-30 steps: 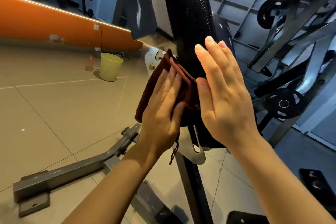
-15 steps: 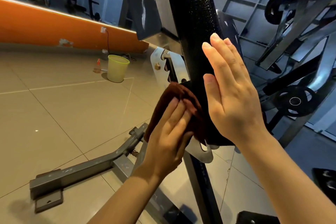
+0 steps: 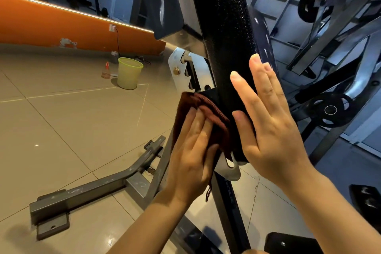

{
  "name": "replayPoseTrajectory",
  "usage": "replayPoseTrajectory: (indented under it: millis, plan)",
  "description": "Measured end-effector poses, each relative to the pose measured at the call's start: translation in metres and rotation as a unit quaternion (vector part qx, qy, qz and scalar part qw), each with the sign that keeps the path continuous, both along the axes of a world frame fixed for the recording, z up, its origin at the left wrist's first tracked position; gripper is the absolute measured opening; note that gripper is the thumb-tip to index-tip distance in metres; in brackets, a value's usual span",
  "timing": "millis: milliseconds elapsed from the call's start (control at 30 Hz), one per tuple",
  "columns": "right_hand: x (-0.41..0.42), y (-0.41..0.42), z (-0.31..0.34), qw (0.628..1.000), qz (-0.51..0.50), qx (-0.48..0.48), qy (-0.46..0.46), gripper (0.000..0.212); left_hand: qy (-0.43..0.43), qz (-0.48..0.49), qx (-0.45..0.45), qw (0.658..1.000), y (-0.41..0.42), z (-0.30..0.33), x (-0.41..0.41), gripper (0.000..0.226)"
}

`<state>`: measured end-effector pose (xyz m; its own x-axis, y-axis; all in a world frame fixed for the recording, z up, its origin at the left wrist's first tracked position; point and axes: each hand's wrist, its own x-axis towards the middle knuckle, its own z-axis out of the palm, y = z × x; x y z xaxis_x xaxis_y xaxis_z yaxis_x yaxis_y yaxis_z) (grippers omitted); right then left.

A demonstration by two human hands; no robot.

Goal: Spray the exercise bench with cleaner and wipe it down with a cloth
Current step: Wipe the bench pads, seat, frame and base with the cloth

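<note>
Gym floor of pale tiles, an orange wall band behind: a raised black bench pad (image 3: pixel 221 33) gets wiped at its lower end.

The left hand (image 3: pixel 191 159) presses a brown cloth (image 3: pixel 203 113) flat-fingered against the pad's left edge, fingers straight rather than clutching; the right hand (image 3: pixel 270 128) lies flat on the pad's face, holding nothing. The cloth looks soft and light, best bunched under the palm. The pad's pebbled skin glistens, likely slick, so bracing seems wise.

The black padded bench back (image 3: pixel 220 27) stands steeply tilted, its textured surface glistening. A crumpled brown cloth (image 3: pixel 208 117) lies against the pad's lower left edge.
</note>
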<state>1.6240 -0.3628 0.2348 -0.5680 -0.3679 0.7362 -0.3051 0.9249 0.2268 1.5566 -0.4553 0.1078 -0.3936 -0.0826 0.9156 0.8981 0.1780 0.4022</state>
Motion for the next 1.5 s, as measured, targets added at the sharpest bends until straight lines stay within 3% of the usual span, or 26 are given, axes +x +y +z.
replayPoseTrajectory:
  millis: [133,200,367,433,567,700,833,1000,1100,1167,1300,1367,1500]
  plan:
    - [-0.003,-0.003,-0.001,0.999,0.008,-0.028,0.019,0.048,-0.073,-0.023,0.058,0.995,-0.002,0.041,-0.007,0.051]
    - [-0.004,-0.004,-0.002,0.999,0.005,-0.03,0.024,0.048,-0.062,-0.025,0.062,0.996,0.0,0.041,-0.006,0.05]
    - [-0.003,-0.004,-0.004,0.999,-0.003,-0.035,0.031,0.048,0.01,0.01,-0.028,1.0,0.01,-0.033,0.021,0.05]
    - [-0.003,-0.003,-0.004,0.999,-0.007,-0.032,0.035,0.048,0.01,0.008,-0.024,1.0,0.016,-0.045,0.028,0.053]
    - [-0.003,-0.004,-0.004,0.999,-0.007,-0.031,0.035,0.048,-0.027,-0.034,0.048,0.998,0.024,-0.019,0.022,0.051]
    - [-0.003,-0.004,-0.003,0.999,-0.002,-0.035,0.033,0.048,-0.026,-0.024,0.049,0.998,0.013,0.015,0.004,0.048]
    - [-0.003,-0.004,-0.003,0.998,0.0,-0.044,0.034,0.048,-0.086,-0.052,0.082,0.992,0.001,0.041,-0.01,0.049]
    - [-0.002,-0.004,-0.003,0.999,0.009,-0.05,0.02,0.048,-0.149,-0.106,0.204,0.962,-0.005,0.018,0.004,0.046]
    - [-0.001,-0.004,-0.002,0.999,-0.001,-0.051,0.017,0.048,-0.283,-0.124,0.324,0.894,-0.012,0.007,0.02,0.06]
    - [0.001,-0.005,-0.002,0.999,-0.011,-0.049,0.011,0.049,-0.313,-0.138,0.378,0.86,-0.021,0.013,0.028,0.059]
    - [0.006,-0.005,0.01,0.998,-0.014,-0.044,-0.046,0.052,-0.144,-0.071,0.321,0.933,-0.049,0.05,0.039,0.056]
    - [0.001,-0.011,0.028,0.998,-0.01,-0.045,-0.051,0.055,-0.078,-0.057,0.283,0.954,-0.064,0.078,0.028,0.059]
    - [-0.03,-0.031,0.057,0.998,-0.032,-0.029,-0.034,0.057,0.002,0.067,0.115,0.991,-0.081,0.131,-0.023,0.046]
